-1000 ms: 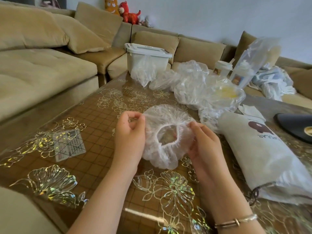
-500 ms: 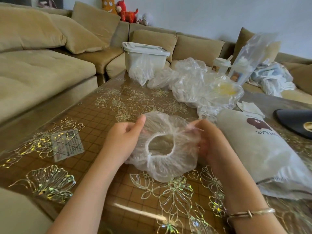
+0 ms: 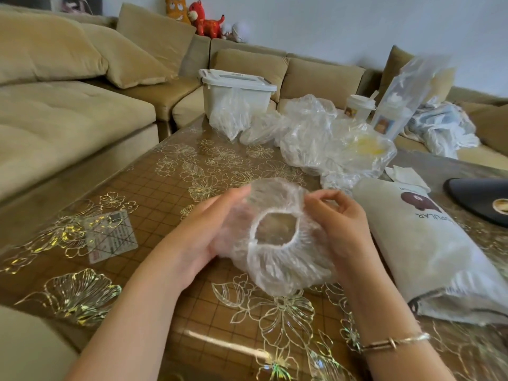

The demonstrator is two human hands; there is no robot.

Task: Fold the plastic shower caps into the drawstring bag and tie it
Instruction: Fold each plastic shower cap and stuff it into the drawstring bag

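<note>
Clear plastic shower cap [image 3: 277, 243] held both sides: left hand [image 3: 211, 229] cradling with straight fingers, right hand [image 3: 338, 226] pinching rim. Flatten first (air trapped), then fold toward drawstring bag [image 3: 428, 248].

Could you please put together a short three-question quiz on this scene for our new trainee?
1. True or false: the shower cap held between the left hand and the right hand has its elastic opening facing the camera.
2. On which side of the held cap does the drawstring bag lie? A) the person's left B) the person's right C) behind the white storage box
3. Fill in: the pile of loose plastic caps sits on the table ______ the held cap, towards the sofa.

Key: 1 true; 2 B; 3 beyond.
</note>
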